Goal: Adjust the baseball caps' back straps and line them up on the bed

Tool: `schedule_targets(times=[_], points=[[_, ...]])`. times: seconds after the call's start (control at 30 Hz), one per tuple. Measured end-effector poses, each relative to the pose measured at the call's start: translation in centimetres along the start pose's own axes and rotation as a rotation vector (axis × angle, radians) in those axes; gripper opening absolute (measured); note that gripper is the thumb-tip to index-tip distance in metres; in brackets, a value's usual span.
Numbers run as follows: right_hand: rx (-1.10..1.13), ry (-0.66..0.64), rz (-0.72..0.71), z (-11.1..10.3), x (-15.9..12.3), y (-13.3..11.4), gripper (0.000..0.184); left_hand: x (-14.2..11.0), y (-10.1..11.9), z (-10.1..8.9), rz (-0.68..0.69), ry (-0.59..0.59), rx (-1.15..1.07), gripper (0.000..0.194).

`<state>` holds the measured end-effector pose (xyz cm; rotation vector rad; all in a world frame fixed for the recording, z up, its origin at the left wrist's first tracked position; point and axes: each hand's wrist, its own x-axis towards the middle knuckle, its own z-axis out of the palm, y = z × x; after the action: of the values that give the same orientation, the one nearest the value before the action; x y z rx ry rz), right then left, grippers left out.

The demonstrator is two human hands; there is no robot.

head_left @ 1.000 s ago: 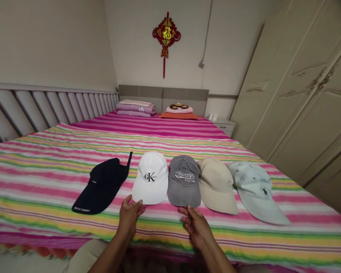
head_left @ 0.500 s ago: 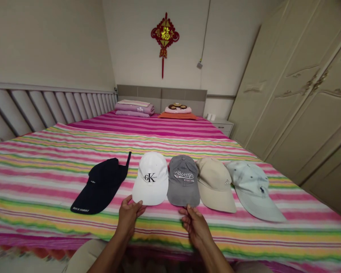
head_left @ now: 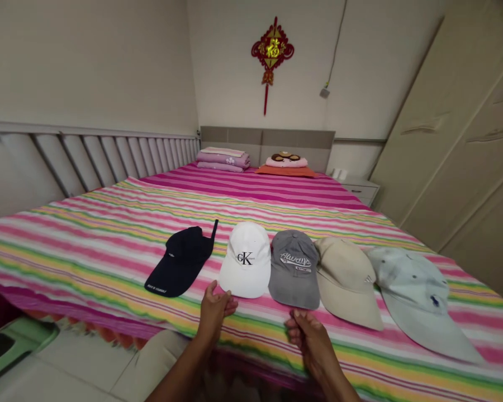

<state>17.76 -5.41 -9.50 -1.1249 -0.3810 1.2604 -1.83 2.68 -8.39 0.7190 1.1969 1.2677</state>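
Your left hand point(head_left: 214, 312) lay on the near side of the bed, empty, its fingers half curled into a narrow cup. They were just beside the brim of a white cotton baseball cap with a black CK logo point(head_left: 245, 259), though you could not tell from this view whether they touched it. Your right hand point(head_left: 310, 340) was empty too, its fingers loosely parted, and it sat near the brim of a grey cotton baseball cap with white stitched lettering point(head_left: 293, 268).

These two caps lay side by side in a row of five, brims toward you, on a pink, white, yellow and green striped bedspread point(head_left: 109, 251). To their left was a navy visor cap with a raised strap point(head_left: 182, 259). To their right came a beige cotton cap point(head_left: 346, 282), then a pale blue cap with a navy pony emblem point(head_left: 414, 296).

The caps looked soft, so the brim offered your firmest hold: a light pinch there would spare the crown from denting. They sat close, so lifting one straight up would avoid dragging its neighbour.

At the far end, folded pink bedding point(head_left: 223, 160) lay against a grey headboard point(head_left: 268, 138).
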Motion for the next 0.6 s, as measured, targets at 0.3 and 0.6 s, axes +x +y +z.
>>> schedule_targets(times=[0.3,0.6], points=[[-0.134,-0.019,-0.028,-0.2,-0.3,0.8,0.037,-1.6,-0.5,-4.3,-0.079,0.055,-0.104,0.041],[-0.173,0.009,-0.072,0.0,-0.2,1.3,0.033,1.9,3.7,-9.6,0.006,0.498,-0.415,0.012]])
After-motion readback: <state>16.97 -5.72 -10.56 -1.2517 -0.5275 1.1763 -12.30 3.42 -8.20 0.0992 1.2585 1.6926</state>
